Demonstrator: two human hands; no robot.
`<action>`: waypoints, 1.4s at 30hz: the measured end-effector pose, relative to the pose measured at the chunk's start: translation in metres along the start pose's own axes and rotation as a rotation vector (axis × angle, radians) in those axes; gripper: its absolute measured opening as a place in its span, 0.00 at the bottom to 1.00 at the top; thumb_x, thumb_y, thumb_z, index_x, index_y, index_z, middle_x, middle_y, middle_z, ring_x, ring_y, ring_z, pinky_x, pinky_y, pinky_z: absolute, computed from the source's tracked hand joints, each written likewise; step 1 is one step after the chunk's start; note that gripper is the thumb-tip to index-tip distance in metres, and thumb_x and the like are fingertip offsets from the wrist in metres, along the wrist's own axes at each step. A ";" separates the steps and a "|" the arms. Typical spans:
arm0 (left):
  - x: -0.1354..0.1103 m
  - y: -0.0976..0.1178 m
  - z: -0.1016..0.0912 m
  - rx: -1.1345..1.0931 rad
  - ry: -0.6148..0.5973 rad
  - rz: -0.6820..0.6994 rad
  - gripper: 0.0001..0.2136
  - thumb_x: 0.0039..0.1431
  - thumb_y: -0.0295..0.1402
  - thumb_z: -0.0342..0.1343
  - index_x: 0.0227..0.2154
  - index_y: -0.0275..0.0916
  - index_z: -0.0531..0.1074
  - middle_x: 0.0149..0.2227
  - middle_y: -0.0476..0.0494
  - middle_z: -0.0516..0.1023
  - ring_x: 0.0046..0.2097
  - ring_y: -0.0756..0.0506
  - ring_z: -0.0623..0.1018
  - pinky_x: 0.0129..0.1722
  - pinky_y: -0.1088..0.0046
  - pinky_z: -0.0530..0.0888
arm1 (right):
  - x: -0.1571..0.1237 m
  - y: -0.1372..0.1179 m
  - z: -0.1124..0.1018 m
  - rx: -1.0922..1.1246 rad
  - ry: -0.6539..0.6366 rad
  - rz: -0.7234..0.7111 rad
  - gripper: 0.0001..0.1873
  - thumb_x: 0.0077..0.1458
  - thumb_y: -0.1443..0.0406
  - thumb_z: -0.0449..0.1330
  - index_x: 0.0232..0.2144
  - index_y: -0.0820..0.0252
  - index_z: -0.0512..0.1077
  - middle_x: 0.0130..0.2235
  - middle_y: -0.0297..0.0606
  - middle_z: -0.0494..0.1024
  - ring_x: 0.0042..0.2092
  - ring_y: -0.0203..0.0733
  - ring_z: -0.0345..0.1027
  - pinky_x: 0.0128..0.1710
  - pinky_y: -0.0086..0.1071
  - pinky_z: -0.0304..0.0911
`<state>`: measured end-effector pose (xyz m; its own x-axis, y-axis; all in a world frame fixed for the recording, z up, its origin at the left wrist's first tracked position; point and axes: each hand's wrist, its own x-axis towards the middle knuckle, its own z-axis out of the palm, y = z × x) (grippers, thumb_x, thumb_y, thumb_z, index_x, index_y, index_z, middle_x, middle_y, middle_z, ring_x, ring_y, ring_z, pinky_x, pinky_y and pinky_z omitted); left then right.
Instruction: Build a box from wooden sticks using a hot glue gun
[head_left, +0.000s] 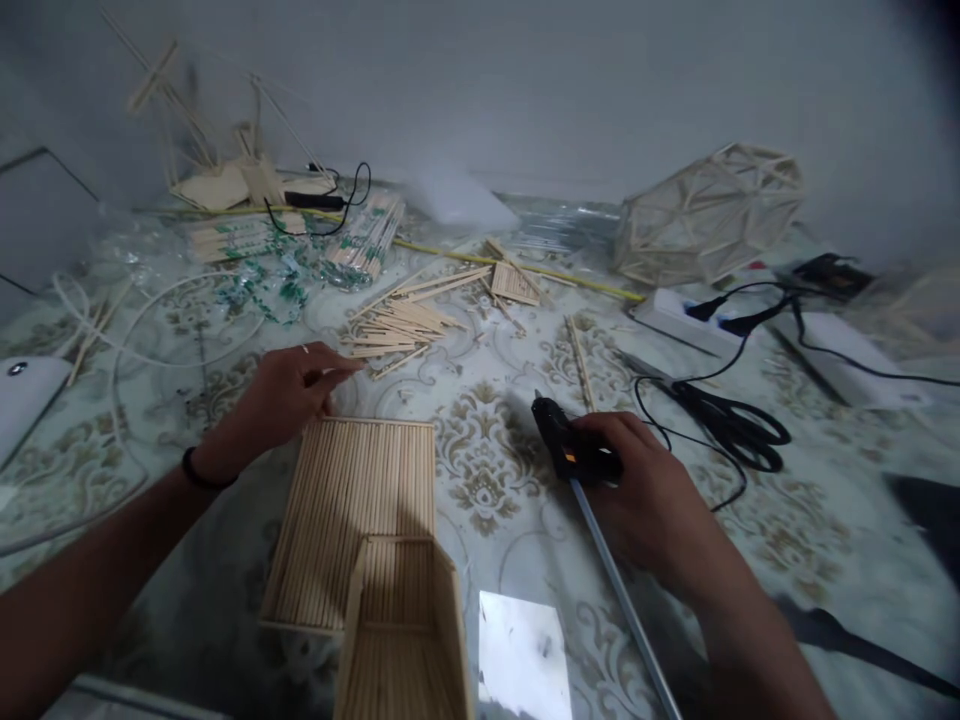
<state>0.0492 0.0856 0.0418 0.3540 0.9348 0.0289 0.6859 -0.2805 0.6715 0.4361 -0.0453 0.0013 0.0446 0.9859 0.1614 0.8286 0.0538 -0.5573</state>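
My left hand (pixel 296 390) hovers at the top left corner of a flat panel of wooden sticks (pixel 352 480), thumb and forefinger pinched together just short of a pile of loose sticks (pixel 409 325). Whatever may be between those fingertips is too small to make out. A black hot glue gun (pixel 559 440) is gripped in my right hand (pixel 645 490), its nozzle pointing away from me and a long clear glue stick (pixel 619 590) trailing from its back. Overlapping the panel's lower right is a small open box-shaped piece built of sticks (pixel 397 600).
Black-handled scissors (pixel 720 415) and a white power strip (pixel 686 320) with cables lie at right. Behind stands a stick lattice model (pixel 712 215). Packaged sticks (pixel 364 240) and a yellow tape measure (pixel 517 265) are farther back. A white card (pixel 523 650) lies near me.
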 end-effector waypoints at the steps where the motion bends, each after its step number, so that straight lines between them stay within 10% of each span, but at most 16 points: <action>1: -0.002 -0.001 0.000 -0.003 0.040 -0.020 0.15 0.67 0.45 0.60 0.43 0.40 0.85 0.33 0.46 0.88 0.25 0.48 0.80 0.28 0.74 0.75 | 0.000 0.003 0.001 -0.009 0.010 -0.018 0.16 0.53 0.66 0.62 0.45 0.55 0.77 0.47 0.46 0.81 0.42 0.51 0.79 0.45 0.43 0.77; 5: -0.007 -0.006 -0.002 -0.014 0.155 -0.064 0.18 0.65 0.50 0.62 0.30 0.40 0.78 0.16 0.54 0.73 0.20 0.50 0.73 0.25 0.75 0.69 | 0.000 0.015 0.003 -0.025 0.035 -0.064 0.17 0.52 0.68 0.61 0.46 0.56 0.78 0.48 0.45 0.81 0.43 0.50 0.80 0.48 0.43 0.79; 14: -0.031 -0.019 -0.016 -0.028 0.032 -0.028 0.19 0.69 0.45 0.56 0.25 0.39 0.73 0.19 0.52 0.72 0.22 0.50 0.71 0.27 0.75 0.67 | 0.003 0.039 0.003 -0.083 0.092 -0.078 0.21 0.49 0.69 0.59 0.46 0.56 0.78 0.50 0.49 0.81 0.46 0.54 0.82 0.51 0.46 0.79; 21: -0.094 -0.023 -0.015 -0.150 -0.255 0.124 0.17 0.71 0.41 0.58 0.59 0.44 0.77 0.48 0.43 0.87 0.42 0.45 0.86 0.45 0.69 0.83 | 0.003 0.042 -0.017 -0.136 0.108 -0.127 0.14 0.59 0.60 0.61 0.46 0.53 0.80 0.49 0.50 0.83 0.50 0.62 0.82 0.54 0.56 0.77; 25: -0.135 -0.010 0.003 -0.153 -0.380 0.179 0.37 0.59 0.41 0.74 0.70 0.53 0.68 0.67 0.39 0.78 0.66 0.32 0.79 0.65 0.52 0.79 | 0.016 -0.003 -0.021 -0.118 0.121 -0.227 0.12 0.69 0.58 0.58 0.47 0.52 0.81 0.49 0.49 0.84 0.48 0.58 0.82 0.51 0.52 0.77; 32: -0.160 0.011 0.053 -0.051 -0.298 0.175 0.41 0.42 0.29 0.79 0.61 0.41 0.71 0.62 0.34 0.78 0.65 0.27 0.76 0.70 0.35 0.69 | 0.101 -0.089 0.055 -0.034 -0.135 -0.447 0.14 0.69 0.73 0.59 0.51 0.58 0.80 0.54 0.48 0.84 0.55 0.50 0.81 0.59 0.45 0.74; 42: -0.168 0.013 0.060 -0.066 -0.292 0.191 0.36 0.46 0.28 0.74 0.60 0.41 0.72 0.59 0.36 0.79 0.63 0.30 0.75 0.71 0.41 0.69 | 0.149 -0.089 0.111 -0.063 -0.201 -0.415 0.17 0.72 0.57 0.66 0.56 0.59 0.77 0.57 0.44 0.81 0.54 0.49 0.79 0.55 0.50 0.78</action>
<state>0.0364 -0.0885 0.0016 0.6454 0.7623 -0.0479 0.5505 -0.4208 0.7210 0.3067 0.1147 -0.0154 -0.4018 0.8946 0.1956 0.7861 0.4465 -0.4275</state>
